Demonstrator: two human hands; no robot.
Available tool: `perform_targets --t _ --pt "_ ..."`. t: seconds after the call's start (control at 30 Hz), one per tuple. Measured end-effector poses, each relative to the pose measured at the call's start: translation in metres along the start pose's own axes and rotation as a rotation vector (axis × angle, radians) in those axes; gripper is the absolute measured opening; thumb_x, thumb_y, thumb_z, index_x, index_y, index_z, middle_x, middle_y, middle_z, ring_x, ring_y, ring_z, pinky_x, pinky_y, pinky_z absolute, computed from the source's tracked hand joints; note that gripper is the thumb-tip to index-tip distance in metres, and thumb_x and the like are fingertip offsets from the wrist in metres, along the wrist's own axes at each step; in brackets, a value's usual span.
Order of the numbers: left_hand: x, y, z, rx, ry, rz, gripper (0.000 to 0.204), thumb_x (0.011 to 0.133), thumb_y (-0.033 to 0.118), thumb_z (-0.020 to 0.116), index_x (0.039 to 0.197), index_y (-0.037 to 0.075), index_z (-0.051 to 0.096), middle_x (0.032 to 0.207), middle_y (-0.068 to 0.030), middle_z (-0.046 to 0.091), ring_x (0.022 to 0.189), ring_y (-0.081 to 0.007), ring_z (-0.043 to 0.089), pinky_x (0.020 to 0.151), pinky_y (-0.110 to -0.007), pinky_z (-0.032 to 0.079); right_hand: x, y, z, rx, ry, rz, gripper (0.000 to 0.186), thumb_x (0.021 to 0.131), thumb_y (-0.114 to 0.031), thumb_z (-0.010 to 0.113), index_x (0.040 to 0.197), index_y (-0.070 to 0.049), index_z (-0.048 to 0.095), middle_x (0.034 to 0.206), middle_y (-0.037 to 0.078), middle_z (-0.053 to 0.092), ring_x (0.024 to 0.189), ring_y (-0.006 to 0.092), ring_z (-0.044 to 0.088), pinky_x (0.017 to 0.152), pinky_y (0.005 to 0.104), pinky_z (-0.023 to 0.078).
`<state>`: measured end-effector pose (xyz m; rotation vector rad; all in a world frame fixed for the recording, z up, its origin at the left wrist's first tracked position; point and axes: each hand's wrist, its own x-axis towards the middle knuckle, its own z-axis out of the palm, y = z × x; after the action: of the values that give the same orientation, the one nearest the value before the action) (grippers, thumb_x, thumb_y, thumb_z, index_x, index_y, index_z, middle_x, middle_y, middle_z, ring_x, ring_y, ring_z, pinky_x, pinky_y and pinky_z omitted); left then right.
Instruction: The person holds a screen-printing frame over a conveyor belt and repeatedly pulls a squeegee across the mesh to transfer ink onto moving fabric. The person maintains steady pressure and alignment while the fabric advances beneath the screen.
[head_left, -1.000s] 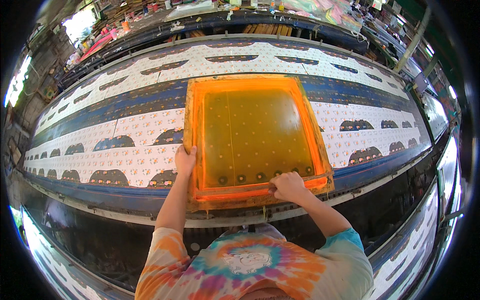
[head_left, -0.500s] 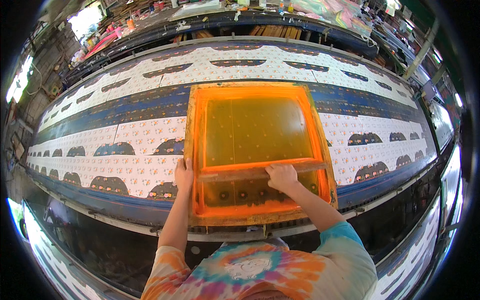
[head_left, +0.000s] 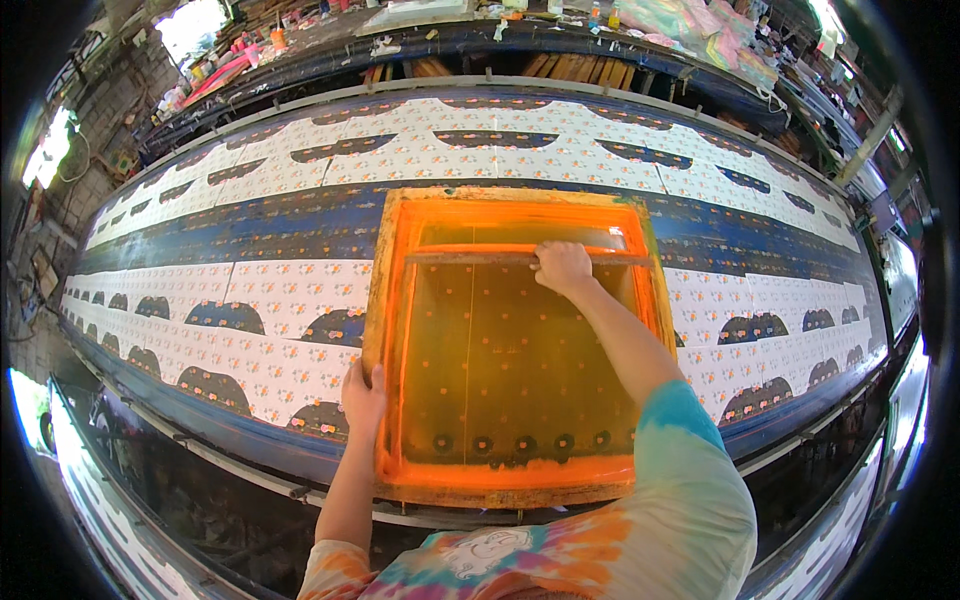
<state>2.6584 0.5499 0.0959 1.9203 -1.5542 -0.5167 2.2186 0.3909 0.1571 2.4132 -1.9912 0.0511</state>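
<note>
A wooden-framed printing screen [head_left: 500, 494] lies flat on the long table, its mesh a translucent olive yellow with orange ink smeared around the borders. Small dots and several dark round marks show through the mesh. Across its far part lies a long wooden squeegee [head_left: 470, 259], with a band of orange ink along its far side. My right hand [head_left: 563, 268] is closed over the squeegee, right of its middle, with the arm stretched forward. At the frame's left side, my left hand [head_left: 364, 395] grips the wooden edge, thumb on top; its other fingers are partly hidden.
White panels with small orange flower prints [head_left: 300, 280] lie in rows along the dark blue table [head_left: 310, 215], on both sides of the screen. A metal rail [head_left: 420, 84] edges the far side. Beyond it stands a cluttered bench [head_left: 440, 45] with bottles and plastic sheeting.
My right hand has pushed the squeegee from the near part of the screen to its far part. My left hand stays on the frame's left edge. The view has shifted slightly.
</note>
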Motion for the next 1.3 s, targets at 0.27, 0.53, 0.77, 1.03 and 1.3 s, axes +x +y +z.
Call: perform_targets --t 0.27,0.53,0.77,1.03,1.3 --pt "-0.002 0.007 -0.007 0.009 -0.025 -0.028 0.054 0.100 0.032 0.065 0.133 -0.011 0.060 0.120 -0.0298 0.067 0.111 -0.0463 0.064 0.095 -0.050 0.052 0.059 0.017 -0.048 0.055 -0.118 0.051 0.037 0.088 -0.043 0.075 0.104 -0.009 0.077 0.103 0.017 0.075 0.102 0.0353 0.072 0.087 0.0495 0.058" --pt "0.001 0.003 -0.004 0.017 -0.004 0.030 0.052 0.099 0.029 0.066 0.130 -0.012 0.061 0.117 -0.0300 0.068 0.109 -0.0463 0.065 0.093 -0.049 0.053 0.084 0.043 -0.032 0.072 -0.079 0.037 0.039 0.087 -0.040 0.075 0.109 -0.008 0.077 0.108 0.018 0.075 0.108 0.0361 0.071 0.091 0.0497 0.058" --pt "-0.002 0.000 -0.002 0.050 0.088 0.095 0.047 0.100 0.030 0.066 0.128 -0.009 0.064 0.114 -0.0305 0.069 0.105 -0.0476 0.066 0.090 -0.051 0.053 0.041 0.012 -0.040 0.013 -0.194 0.056 0.037 0.085 -0.039 0.073 0.103 -0.008 0.079 0.103 0.018 0.076 0.101 0.0359 0.074 0.089 0.0493 0.059" --pt "-0.002 -0.006 0.001 -0.063 0.110 0.125 0.039 0.101 0.031 0.064 0.113 -0.006 0.065 0.101 -0.0275 0.070 0.097 -0.0483 0.065 0.083 -0.053 0.051 -0.089 -0.048 -0.052 0.074 -0.255 0.041 0.033 0.084 -0.037 0.074 0.100 -0.008 0.079 0.099 0.018 0.076 0.097 0.0358 0.074 0.085 0.0490 0.059" --pt "-0.002 -0.012 -0.004 -0.001 0.027 0.102 0.046 0.102 0.038 0.059 0.117 -0.005 0.064 0.111 -0.0282 0.069 0.106 -0.0479 0.064 0.091 -0.053 0.050 -0.259 -0.122 -0.044 0.153 -0.242 0.033 0.025 0.083 -0.032 0.073 0.095 -0.010 0.077 0.093 0.013 0.075 0.091 0.0342 0.073 0.079 0.0480 0.058"
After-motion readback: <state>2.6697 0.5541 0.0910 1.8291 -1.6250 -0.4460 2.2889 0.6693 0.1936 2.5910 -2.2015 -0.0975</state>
